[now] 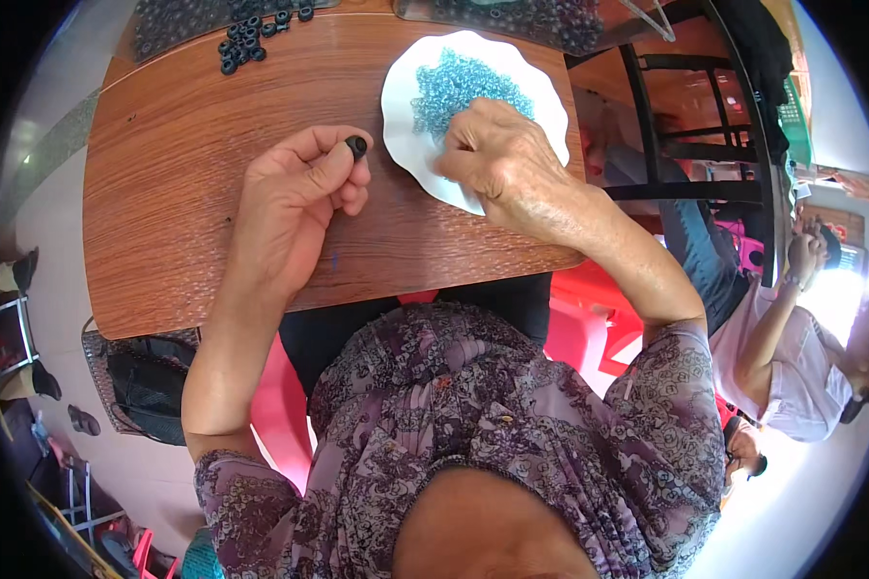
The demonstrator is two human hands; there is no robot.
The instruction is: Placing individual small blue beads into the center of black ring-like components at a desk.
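Note:
My left hand [304,188] is closed in a pinch, thumb and fingers around a small black ring-shaped part [356,147] with a hole in its end. It is held above the wooden table, left of a white plate [397,101] with a wavy rim. On the plate lies a heap of small, clear blue ring-like pieces [454,82]. Over the near side of that heap is my right hand [507,159], its fingers curled together. The fingertips are slightly blurred, and anything between them is hidden.
Loose black parts [246,48] lie at the table's far left, before a clear bag [179,27] of similar parts. Another filled clear bag [521,21] sits behind the plate. A dark mesh basket [150,391] stands below the left corner. Another person [792,357] sits at right.

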